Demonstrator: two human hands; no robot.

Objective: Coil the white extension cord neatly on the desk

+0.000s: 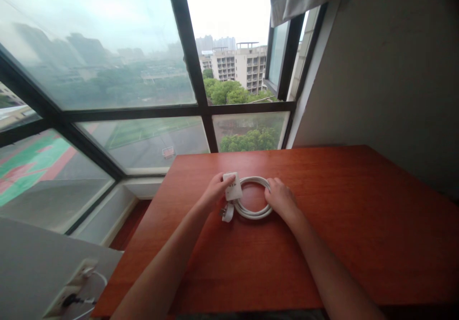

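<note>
A white power cable (pixel 253 210) lies coiled in a ring on the reddish-brown wooden table (pixel 340 224). Its white socket block (pixel 233 186) stands at the coil's left side, and a white plug (pixel 227 212) sticks out below it. My left hand (pixel 215 192) is closed round the socket block, with the thumb on its top. My right hand (pixel 280 199) rests on the right side of the coil with its fingers curled over the cable loops.
Large windows with dark frames (pixel 201 109) rise behind the table's far and left edges. A grey wall (pixel 387 85) stands to the right. At the lower left, a white wall socket (pixel 71 286) has a dark plug and a white cord in it.
</note>
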